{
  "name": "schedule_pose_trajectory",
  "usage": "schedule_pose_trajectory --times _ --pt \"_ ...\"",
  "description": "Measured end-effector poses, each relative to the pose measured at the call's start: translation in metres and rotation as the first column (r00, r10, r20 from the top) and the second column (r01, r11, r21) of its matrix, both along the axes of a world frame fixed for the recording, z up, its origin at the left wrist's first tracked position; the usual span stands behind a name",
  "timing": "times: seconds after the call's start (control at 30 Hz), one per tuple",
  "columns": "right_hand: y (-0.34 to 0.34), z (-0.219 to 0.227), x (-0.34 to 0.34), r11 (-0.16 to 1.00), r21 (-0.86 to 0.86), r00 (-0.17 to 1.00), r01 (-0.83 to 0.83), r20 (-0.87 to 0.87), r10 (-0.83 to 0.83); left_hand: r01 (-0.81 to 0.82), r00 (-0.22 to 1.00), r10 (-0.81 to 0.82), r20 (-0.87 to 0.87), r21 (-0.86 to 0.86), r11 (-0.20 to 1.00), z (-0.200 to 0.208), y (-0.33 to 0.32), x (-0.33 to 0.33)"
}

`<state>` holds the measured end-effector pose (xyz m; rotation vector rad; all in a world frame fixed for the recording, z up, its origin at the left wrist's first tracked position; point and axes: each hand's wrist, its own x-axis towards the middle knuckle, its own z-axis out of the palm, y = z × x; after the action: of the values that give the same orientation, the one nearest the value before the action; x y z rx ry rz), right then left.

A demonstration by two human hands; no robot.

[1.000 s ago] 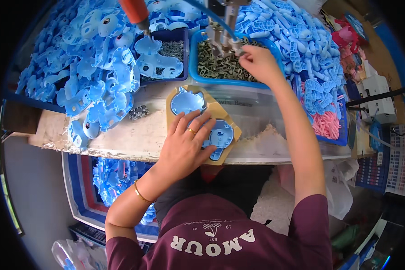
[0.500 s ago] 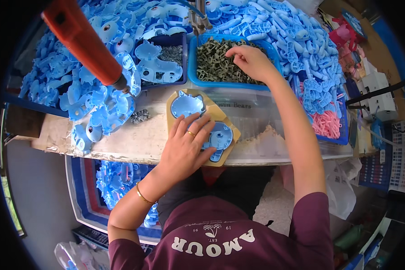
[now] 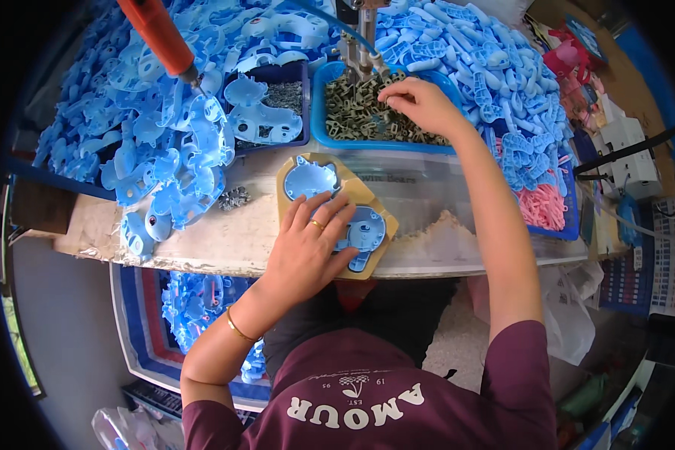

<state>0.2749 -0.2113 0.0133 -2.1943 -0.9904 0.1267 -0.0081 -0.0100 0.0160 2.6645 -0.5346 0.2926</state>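
My left hand (image 3: 313, 238) lies flat with fingers spread across a tan, angular holder (image 3: 287, 201). Set in that holder are blue plastic shell halves: a rounded shell (image 3: 311, 178) beyond my fingertips and a body-shaped shell (image 3: 367, 227) beside my thumb. My right hand (image 3: 421, 103) is over a blue tray (image 3: 382, 143) heaped with small olive-grey parts (image 3: 345, 112). Its thumb and fingertips are pinched together; whether a part is between them is too small to make out.
A red power screwdriver (image 3: 157, 34) hangs at the upper left, and a metal tool head (image 3: 361, 37) hangs over the tray. Blue shells (image 3: 195, 165) pile up left, with a bin of screws (image 3: 285, 96). More blue parts (image 3: 457, 45) and pink pieces (image 3: 541, 206) lie right.
The red screwdriver has swung up and away, and the metal tool head has shifted right over the tray. My right hand's fingers have closed into a pinch; my left hand has barely moved.
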Motion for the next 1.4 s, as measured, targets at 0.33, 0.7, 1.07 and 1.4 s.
schedule_pose_trajectory --times 0.33,0.7,1.07,1.4 --pt "-0.011 0.053 -0.105 0.961 0.277 0.776 -0.014 -0.603 0.185 -0.047 0.998 0.054 0.03 -0.195 0.98 0.022 -0.007 0.018" --pt "-0.102 0.039 -0.171 0.927 0.137 0.874 0.35 -0.404 -0.27 -0.243 0.962 0.039 -0.27 -0.781 0.575 0.01 -0.011 0.013" --pt "-0.302 0.001 -0.148 0.478 -0.198 0.517 0.856 0.285 -0.808 -0.404 0.883 -0.021 -0.47 -0.78 0.478 0.015 -0.003 0.013" --pt "-0.122 0.06 -0.17 0.911 0.146 0.917 0.385 -0.177 -0.358 -0.523 0.813 -0.115 -0.571 -0.803 0.287 0.013 0.001 0.022"
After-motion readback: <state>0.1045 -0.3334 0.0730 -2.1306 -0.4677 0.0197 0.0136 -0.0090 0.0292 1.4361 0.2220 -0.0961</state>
